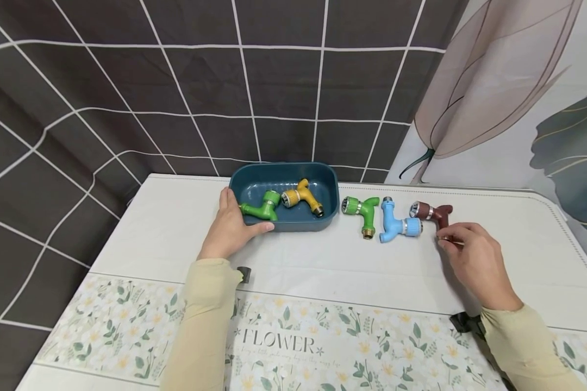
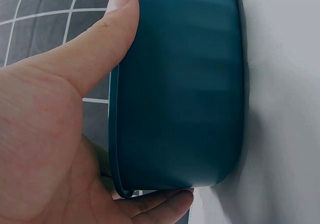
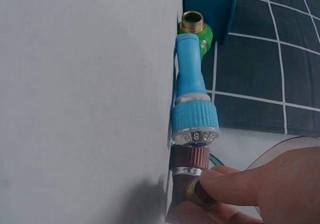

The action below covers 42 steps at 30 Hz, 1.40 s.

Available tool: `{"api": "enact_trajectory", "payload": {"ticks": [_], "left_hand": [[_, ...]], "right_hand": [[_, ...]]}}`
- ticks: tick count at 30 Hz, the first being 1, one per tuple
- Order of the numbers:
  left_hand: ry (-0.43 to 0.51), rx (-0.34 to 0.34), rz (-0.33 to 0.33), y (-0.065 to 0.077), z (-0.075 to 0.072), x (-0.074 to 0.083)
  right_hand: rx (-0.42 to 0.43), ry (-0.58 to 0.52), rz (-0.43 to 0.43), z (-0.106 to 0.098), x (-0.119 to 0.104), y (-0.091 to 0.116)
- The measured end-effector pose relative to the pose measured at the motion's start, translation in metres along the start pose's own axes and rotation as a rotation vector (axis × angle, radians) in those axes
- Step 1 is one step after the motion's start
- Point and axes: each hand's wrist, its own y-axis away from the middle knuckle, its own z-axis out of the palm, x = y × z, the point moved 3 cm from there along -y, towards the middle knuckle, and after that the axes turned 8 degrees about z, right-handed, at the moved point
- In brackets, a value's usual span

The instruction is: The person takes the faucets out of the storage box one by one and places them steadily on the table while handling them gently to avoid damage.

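bright, even light across the white surface [image 1: 323, 260], with only soft shadows under the hands. the head view bends straight lines near its edges. up close, the teal tray [image 2: 185, 84] looks soft and streaky, and the thumb [image 2: 100, 34] is slightly blurred.

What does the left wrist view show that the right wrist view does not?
Only the left wrist view shows the left hand gripping the teal tub, thumb over its rim. Only the right wrist view shows the right hand pinching the brown faucet at its brass end, with the blue faucet and green faucet lined up beyond. Both show the tub, the white tabletop and the dark grid backdrop.
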Motion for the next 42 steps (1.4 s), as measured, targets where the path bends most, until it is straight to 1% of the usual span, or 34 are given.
{"api": "enact_trajectory", "payload": {"ticks": [7,17,35,38,42], "left_hand": [[0.003,0.002,0.000,-0.0001,-0.0011,0.0011],[0.006,0.006,0.001,0.0002,-0.0004,0.0002],[0.004,0.003,-0.005,0.0007,-0.0010,0.0002],[0.007,0.002,-0.002,0.0007,-0.0011,0.0010],[0.006,0.002,0.001,0.0007,-0.0013,0.0018]], "right_hand": [[-0.023,0.011,0.010,0.0000,0.0014,0.0002],[-0.044,0.020,-0.003,0.0007,0.0030,0.0003],[-0.125,0.046,-0.028,-0.0010,0.0040,0.0005],[-0.129,0.058,-0.039,-0.0035,0.0035,0.0008],[-0.113,0.065,-0.055,-0.0060,0.0020,0.0012]]}}
